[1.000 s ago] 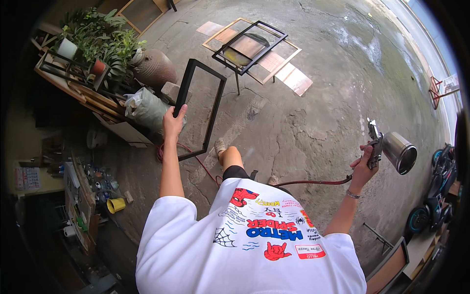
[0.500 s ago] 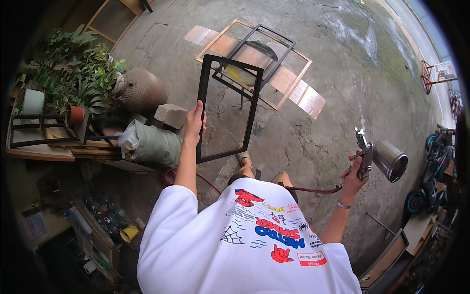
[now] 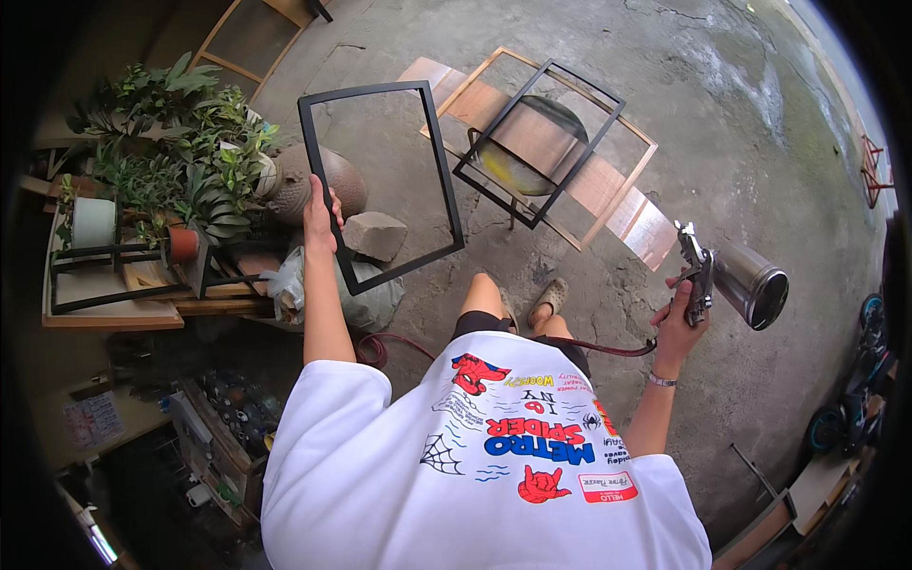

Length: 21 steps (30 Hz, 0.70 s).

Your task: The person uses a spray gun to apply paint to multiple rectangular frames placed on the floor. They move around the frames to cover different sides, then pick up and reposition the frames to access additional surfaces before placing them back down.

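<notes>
My left hand (image 3: 321,215) grips the left side of a black rectangular frame (image 3: 449,190), held up in the air at a slight tilt. Through its opening the floor, a stone block and part of a clay jar show. In my right hand (image 3: 681,323) is a metal spray gun (image 3: 697,275) with a silver paint cup (image 3: 750,285) pointing outward to the right. A dark red hose (image 3: 608,351) runs from the gun across my legs. Ahead, a second black frame (image 3: 577,178) lies across a light wooden frame (image 3: 608,228) and a board on a round-topped stand.
Potted plants (image 3: 204,152) crowd the left, beside the clay jar (image 3: 332,180). The stone block (image 3: 376,236) and a stuffed sack (image 3: 375,306) lie near my left arm. A scooter (image 3: 855,399) stands at the far right. Boards and clutter fill the lower left.
The held black frame has moved left, away from the stand with the other frames. My body has turned and my feet have shifted. The spray gun stays in my right hand.
</notes>
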{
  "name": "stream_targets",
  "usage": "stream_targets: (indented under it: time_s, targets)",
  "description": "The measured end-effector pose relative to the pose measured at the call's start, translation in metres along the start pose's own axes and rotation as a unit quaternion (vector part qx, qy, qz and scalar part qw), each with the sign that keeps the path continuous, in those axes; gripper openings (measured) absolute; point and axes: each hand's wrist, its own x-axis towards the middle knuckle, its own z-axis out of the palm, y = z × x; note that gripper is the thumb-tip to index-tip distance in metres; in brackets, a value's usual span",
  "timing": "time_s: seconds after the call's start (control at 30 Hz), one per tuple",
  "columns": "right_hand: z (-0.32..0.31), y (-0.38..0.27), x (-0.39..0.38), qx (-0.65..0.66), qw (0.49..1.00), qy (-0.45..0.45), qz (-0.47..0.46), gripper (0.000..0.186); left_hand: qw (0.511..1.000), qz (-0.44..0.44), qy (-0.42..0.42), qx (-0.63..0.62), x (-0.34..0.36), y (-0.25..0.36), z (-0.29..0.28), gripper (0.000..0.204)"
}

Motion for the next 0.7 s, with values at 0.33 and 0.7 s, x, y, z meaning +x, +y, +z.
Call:
stream_targets:
  time_s: [0.33,0.7]
  targets:
    - [0.119,0.021,0.031,0.02,0.997,0.049,0.047,0.044,0.985,-0.008,-0.116,0.131,0.219,0.097,0.025,0.064]
    - [0.278,0.029,0.041,-0.08,0.981,0.088,0.153,0.054,0.928,-0.173,-0.3,0.137,0.537,-0.006,0.14,0.065]
